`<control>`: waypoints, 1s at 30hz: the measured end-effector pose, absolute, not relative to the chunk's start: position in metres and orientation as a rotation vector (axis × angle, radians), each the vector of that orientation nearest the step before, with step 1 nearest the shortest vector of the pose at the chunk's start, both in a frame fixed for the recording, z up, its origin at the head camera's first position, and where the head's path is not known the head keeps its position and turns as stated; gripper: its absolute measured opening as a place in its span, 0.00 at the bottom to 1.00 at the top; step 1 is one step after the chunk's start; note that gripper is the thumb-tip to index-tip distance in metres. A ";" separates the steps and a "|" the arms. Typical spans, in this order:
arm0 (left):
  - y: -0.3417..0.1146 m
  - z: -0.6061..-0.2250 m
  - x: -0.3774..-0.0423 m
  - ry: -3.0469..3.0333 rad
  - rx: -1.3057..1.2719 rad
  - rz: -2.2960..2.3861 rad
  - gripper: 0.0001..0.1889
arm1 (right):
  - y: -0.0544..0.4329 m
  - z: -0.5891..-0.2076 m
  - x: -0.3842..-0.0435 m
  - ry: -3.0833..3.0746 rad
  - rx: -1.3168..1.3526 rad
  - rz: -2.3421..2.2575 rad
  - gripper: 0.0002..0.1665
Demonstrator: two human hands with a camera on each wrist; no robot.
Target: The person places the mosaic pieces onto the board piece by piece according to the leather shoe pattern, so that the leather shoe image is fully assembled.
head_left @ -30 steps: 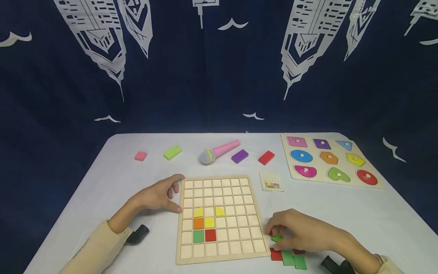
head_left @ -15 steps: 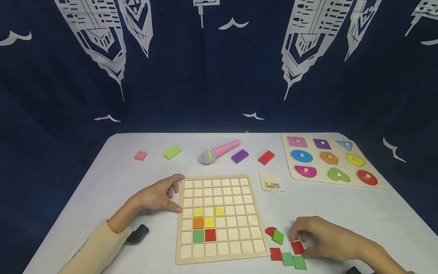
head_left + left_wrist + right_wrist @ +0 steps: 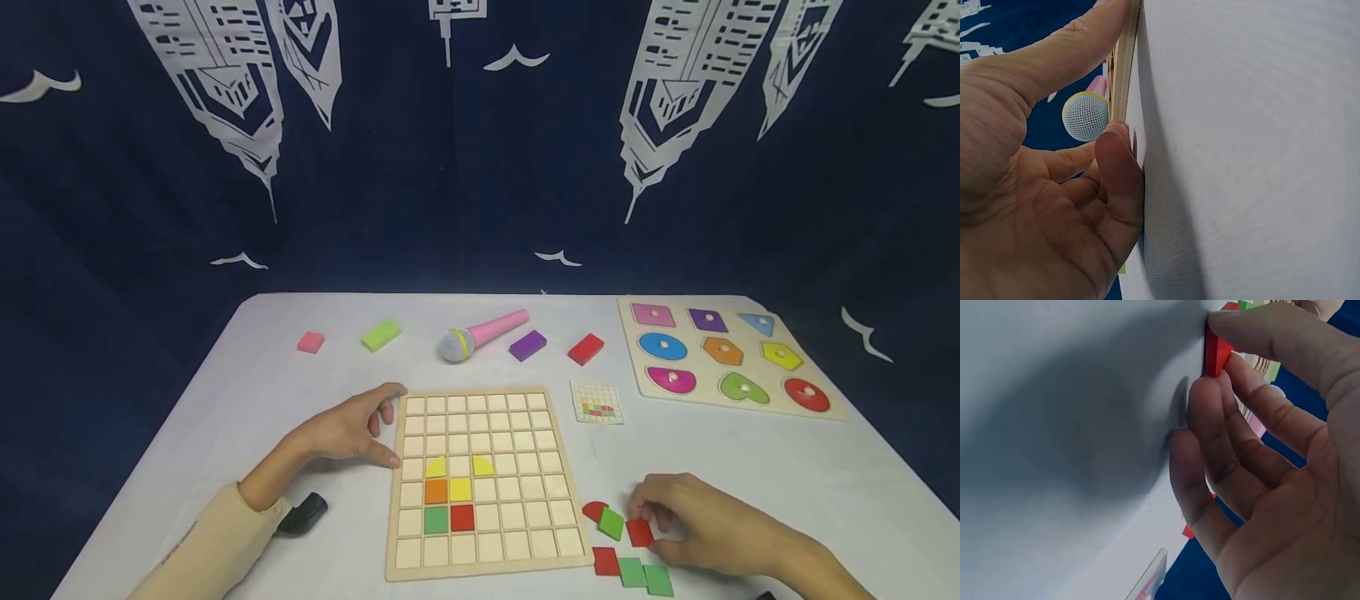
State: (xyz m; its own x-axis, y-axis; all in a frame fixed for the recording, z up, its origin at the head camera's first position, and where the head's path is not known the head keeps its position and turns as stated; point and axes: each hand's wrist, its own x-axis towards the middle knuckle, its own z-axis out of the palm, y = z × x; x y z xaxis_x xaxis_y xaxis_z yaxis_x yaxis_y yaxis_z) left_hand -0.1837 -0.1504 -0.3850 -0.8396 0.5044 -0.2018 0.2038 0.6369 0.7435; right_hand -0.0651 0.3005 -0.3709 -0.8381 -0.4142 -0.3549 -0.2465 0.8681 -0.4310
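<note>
A wooden grid board [image 3: 527,493] lies flat on the table, several yellow, orange, green and red tiles in its cells. My left hand [image 3: 341,432] rests against the board's left edge, index finger at the upper corner and thumb lower down. In the left wrist view the thumb [image 3: 1079,44] touches the wooden rim. Right of the board, my right hand [image 3: 712,527] pinches a red square tile [image 3: 640,533] between thumb and fingers; the right wrist view shows this red tile [image 3: 1215,353] edge-on at the tabletop. Beside it lie a green tile [image 3: 611,524] and a red rounded piece [image 3: 595,510].
Another red square [image 3: 606,562] and two green squares [image 3: 632,572] lie below the right hand. A small pattern card [image 3: 597,402] sits past the board's right corner. Farther back are a pink toy microphone [image 3: 483,333], coloured blocks [image 3: 528,345] and a shape puzzle [image 3: 731,402].
My right hand has left the green tile and red rounded piece, moved right to the red square tile, then slid it slightly left. The left hand stays at the board's edge.
</note>
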 end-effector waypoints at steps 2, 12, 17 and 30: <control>-0.150 -0.385 -0.184 2.469 0.559 1.049 0.52 | 0.299 -0.370 -0.066 2.604 -0.505 -0.515 0.18; -0.150 -0.385 -0.185 2.473 0.554 1.037 0.52 | 0.284 -0.356 -0.077 2.616 -0.723 -0.628 0.17; -0.149 -0.385 -0.186 2.477 0.546 1.035 0.52 | 0.263 -0.354 -0.083 2.613 -0.847 -0.660 0.15; -0.150 -0.386 -0.184 2.481 0.537 1.035 0.52 | 0.199 -0.358 -0.099 2.525 -1.082 -0.716 0.10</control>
